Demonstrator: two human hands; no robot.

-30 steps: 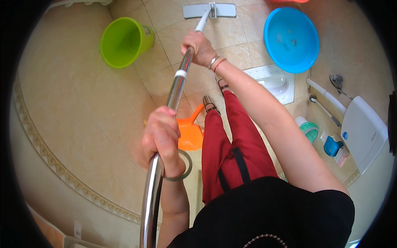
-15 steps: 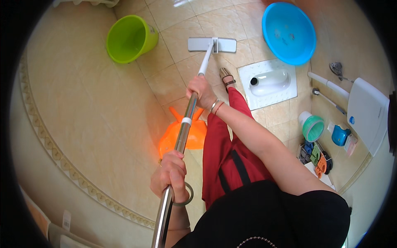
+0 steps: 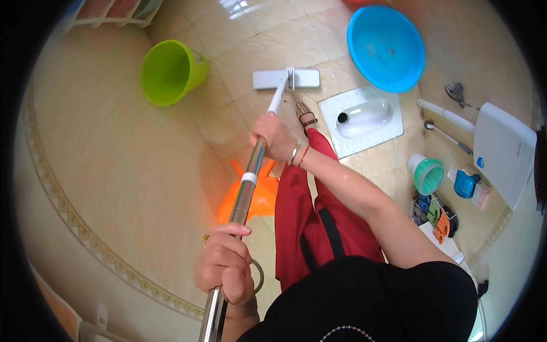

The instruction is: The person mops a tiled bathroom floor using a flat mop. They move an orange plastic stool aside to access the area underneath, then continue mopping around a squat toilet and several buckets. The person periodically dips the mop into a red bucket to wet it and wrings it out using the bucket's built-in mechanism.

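Note:
A flat mop runs up from the bottom edge, its white rectangular mop head (image 3: 307, 78) resting on the tiled floor just beyond my sandalled foot (image 3: 306, 117). The shiny metal pole (image 3: 244, 199) carries a white collar partway along. My right hand (image 3: 274, 138) is wrapped round the upper pole near the white joint piece. Lower down, close to my body, my left hand (image 3: 225, 265) grips the same pole with its fingers curled over it. Beneath the pole, an orange dustpan-like plastic thing (image 3: 259, 196) lies partly hidden.
A green bucket (image 3: 174, 73) stands left of the mop head. To the right are a blue basin (image 3: 386, 48) and a white squat toilet (image 3: 360, 121). Along the right wall are a white cistern (image 3: 504, 154), a small green-lined bin (image 3: 428, 175) and several slippers (image 3: 436, 214).
The view has shifted, so most things sit lower in it. The mop head appears slightly nearer my foot. Both hands still hold the pole.

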